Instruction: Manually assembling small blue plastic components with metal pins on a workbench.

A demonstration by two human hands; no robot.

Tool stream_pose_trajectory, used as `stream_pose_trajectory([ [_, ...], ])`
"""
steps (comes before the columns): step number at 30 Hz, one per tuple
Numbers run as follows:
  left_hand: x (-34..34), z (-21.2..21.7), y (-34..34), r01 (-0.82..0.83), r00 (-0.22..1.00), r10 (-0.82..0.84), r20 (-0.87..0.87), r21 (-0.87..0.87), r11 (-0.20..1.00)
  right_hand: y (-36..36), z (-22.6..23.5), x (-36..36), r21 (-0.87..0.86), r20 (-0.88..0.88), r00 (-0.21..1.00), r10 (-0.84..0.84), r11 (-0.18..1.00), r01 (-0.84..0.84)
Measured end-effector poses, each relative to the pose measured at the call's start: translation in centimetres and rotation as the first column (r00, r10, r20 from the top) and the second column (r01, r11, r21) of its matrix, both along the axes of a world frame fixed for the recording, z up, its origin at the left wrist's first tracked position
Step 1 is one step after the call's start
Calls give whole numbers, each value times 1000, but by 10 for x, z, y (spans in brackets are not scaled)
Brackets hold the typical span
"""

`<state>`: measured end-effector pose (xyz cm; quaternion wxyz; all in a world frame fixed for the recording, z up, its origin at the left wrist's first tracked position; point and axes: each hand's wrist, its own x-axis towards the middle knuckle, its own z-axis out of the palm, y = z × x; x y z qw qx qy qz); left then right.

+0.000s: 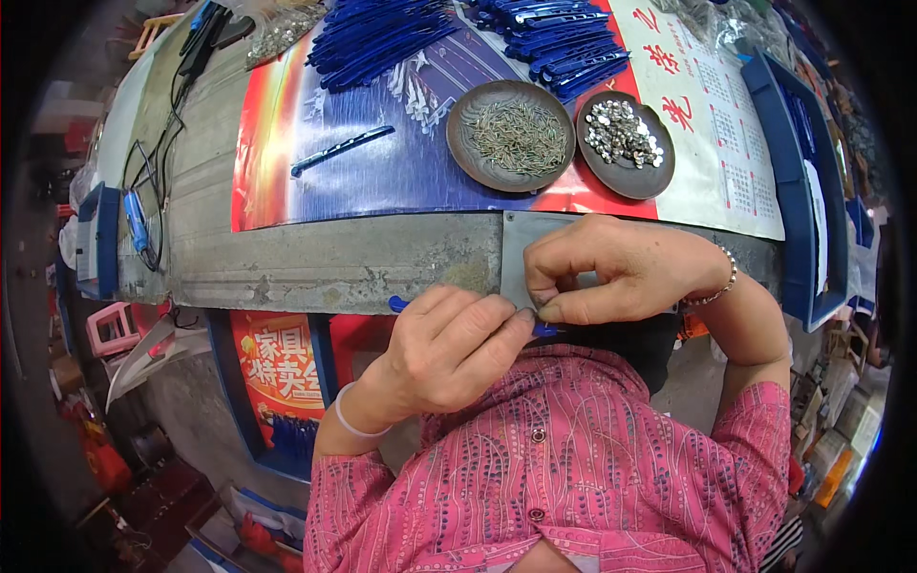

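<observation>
Just off the near table edge, my left hand [444, 349] is closed around a slender blue strip [398, 304]. One end sticks out beyond the fingers, and a blue bit shows near my right thumb. My right hand [626, 272] meets its fingertips, with thumb and forefinger pinched together. Whatever lies in that pinch is hidden. A similar blue strip with a row of pale dots [342, 151] lies alone on the poster sheet. Beyond my right hand stand a brown dish of thin metal pins [461, 158] and a smaller dark dish of shiny silvery pieces [659, 183].
Piles of blue strips [377, 43] lie at the far side on the colourful poster sheet [277, 191]. A blue tray [764, 105] stands at the right. At the left are a black cable [162, 181] and a blue-handled tool [136, 222]. Below the edge sits a blue bin [232, 382].
</observation>
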<state>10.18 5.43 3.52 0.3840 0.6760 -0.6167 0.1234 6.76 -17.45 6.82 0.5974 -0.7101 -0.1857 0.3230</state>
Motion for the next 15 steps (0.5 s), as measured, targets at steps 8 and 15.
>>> stream_pose_trajectory([
  [8, -2, -3, 0, 19, 998, -20, -51, -12, 1000, -1, -1, 1, 20, 55, 996, 67, 997, -68],
  [15, -1, -4, 2, 23, 999, -22, -45, 6, 1000, -1, 1, 3, -11, -24, 997, 75, 997, -75],
])
